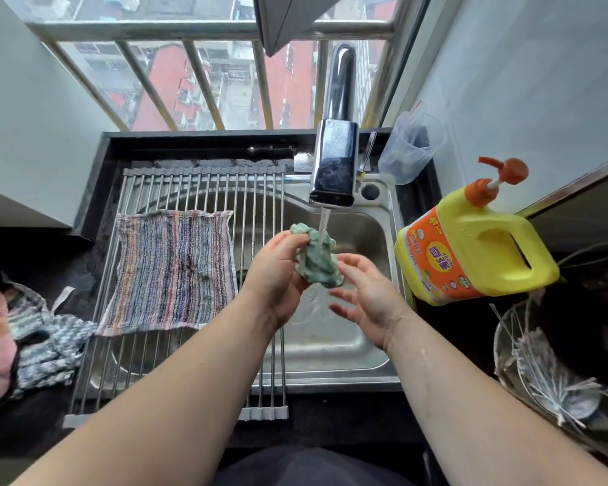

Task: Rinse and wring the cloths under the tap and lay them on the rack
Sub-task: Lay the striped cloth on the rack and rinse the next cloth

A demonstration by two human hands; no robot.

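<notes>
Cloth [316, 263] pinched, L hand [278, 275] (under stream [323, 222]); R hand [369, 303] prob. touching.

Black counter [330, 426], steel sink [330, 345] set in at centre. Roll-up rack [204, 191] spans the sink's left half, striped cloth [176, 271] flat on it. Crumpled cloth [46, 349] on counter at 9 o'clock. Detergent jug [471, 247] at 3, plastic cup [408, 149] at 1, knife [271, 150] at 12.
</notes>
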